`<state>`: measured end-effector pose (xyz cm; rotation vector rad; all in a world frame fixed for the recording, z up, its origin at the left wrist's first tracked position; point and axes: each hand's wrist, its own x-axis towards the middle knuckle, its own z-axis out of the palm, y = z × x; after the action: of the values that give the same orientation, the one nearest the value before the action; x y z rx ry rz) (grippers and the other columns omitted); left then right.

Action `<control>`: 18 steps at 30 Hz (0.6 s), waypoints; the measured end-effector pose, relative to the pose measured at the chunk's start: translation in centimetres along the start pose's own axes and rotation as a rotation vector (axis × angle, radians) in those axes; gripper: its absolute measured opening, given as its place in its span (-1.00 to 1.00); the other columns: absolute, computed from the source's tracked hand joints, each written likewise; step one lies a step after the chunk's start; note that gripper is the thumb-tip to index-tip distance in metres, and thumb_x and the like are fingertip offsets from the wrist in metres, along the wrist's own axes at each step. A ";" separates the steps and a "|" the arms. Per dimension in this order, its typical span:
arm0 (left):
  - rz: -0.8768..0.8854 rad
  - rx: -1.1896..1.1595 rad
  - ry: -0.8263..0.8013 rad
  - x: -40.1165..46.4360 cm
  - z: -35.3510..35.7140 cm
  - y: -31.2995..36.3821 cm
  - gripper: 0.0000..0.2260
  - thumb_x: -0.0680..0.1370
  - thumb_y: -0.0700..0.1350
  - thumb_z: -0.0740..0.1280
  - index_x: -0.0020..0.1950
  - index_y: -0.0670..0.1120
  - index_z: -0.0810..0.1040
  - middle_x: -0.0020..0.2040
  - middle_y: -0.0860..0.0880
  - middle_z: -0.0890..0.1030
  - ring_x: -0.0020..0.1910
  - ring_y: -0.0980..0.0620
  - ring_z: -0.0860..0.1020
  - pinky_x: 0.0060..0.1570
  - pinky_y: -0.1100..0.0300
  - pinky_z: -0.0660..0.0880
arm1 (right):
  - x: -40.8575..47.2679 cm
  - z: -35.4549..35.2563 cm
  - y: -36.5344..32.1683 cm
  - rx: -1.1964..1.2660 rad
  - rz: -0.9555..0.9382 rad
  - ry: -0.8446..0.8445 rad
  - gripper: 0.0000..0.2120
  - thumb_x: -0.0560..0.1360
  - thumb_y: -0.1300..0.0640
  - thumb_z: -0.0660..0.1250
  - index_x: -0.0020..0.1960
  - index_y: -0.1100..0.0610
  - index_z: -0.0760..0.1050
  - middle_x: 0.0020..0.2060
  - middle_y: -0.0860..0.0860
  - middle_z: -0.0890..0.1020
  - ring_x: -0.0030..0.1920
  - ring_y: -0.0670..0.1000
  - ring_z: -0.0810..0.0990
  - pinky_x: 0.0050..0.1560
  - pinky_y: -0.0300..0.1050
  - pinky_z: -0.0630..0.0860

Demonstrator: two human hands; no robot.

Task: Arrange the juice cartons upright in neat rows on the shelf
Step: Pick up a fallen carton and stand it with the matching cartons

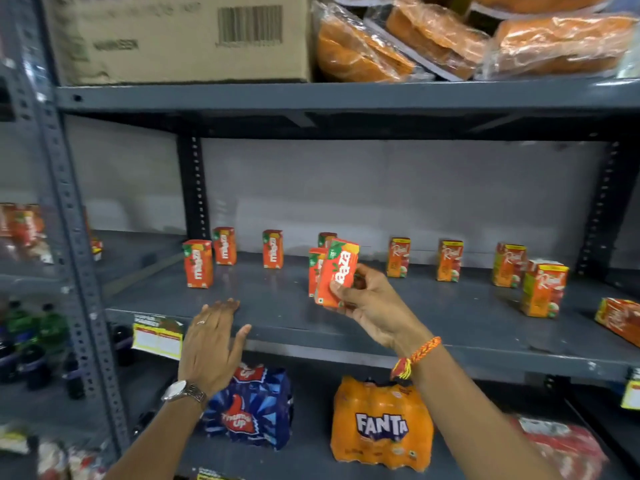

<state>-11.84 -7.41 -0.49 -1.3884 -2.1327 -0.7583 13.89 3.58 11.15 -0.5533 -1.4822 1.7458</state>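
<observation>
My right hand (370, 303) grips an orange Maaza carton (336, 273), tilted slightly, just above the grey shelf (450, 327). Right behind it stand two more Maaza cartons (316, 268), partly hidden. Further left three Maaza cartons stand upright: one in front (197, 264), two behind (225, 245) (273, 249). To the right, several Real cartons stand upright (398, 257) (449, 260) (509, 265) (543, 289); one lies flat at the far right (620, 320). My left hand (213, 344) hovers open, palm down, at the shelf's front edge.
A price tag (157, 337) hangs on the shelf's front lip. Below are a Thums Up pack (251, 407), a Fanta pack (381, 424) and a red pack (561, 445). A cardboard box (173, 36) and wrapped orange goods (450, 39) fill the upper shelf. A steel upright (69, 220) stands left.
</observation>
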 end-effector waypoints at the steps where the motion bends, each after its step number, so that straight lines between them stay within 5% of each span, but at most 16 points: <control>1: 0.020 0.006 -0.011 -0.1 0.0 -0.4 -0.37 0.62 0.26 -0.09 0.41 -0.12 0.45 0.37 -0.11 0.53 0.38 -0.13 0.47 0.46 -0.07 0.29 | 0.9 1.3 0.4 -0.043 -0.004 -0.007 -0.64 0.51 0.32 0.40 0.27 0.17 0.46 0.17 0.10 0.63 0.16 0.08 0.64 0.09 0.00 0.65; 6: 0.041 -0.048 -0.001 -0.4 0.1 -1.2 -0.46 0.63 0.23 0.01 0.39 -0.09 0.47 0.37 -0.06 0.53 0.38 -0.08 0.47 0.48 0.00 0.25 | 6.0 6.6 3.3 -0.285 -0.102 0.054 -0.71 0.45 0.31 0.48 0.15 0.19 0.56 -0.03 0.05 0.69 0.04 0.05 0.66 0.02 -0.13 0.64; 11: 0.075 -0.091 0.022 -0.6 0.4 -1.8 -0.49 0.63 0.23 0.06 0.39 -0.07 0.47 0.36 -0.03 0.54 0.37 -0.03 0.46 0.49 0.06 0.20 | 10.2 9.3 5.9 -0.468 -0.099 0.112 -0.65 0.42 0.24 0.53 0.18 0.23 0.60 0.09 0.12 0.73 0.06 0.05 0.71 0.19 0.04 0.62; 18: 0.075 -0.114 0.037 -0.5 0.7 -1.8 -0.46 0.63 0.24 0.03 0.41 -0.08 0.46 0.39 -0.03 0.52 0.40 -0.02 0.44 0.51 0.07 0.18 | 12.7 10.5 7.6 -0.764 -0.167 0.171 -0.58 0.38 0.14 0.57 0.20 0.21 0.62 0.12 0.09 0.72 0.14 0.07 0.69 0.21 0.01 0.60</control>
<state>-13.36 -7.85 -1.70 -1.4923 -2.0245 -0.8807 -3.74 6.60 8.10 -0.9005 -1.9845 0.9348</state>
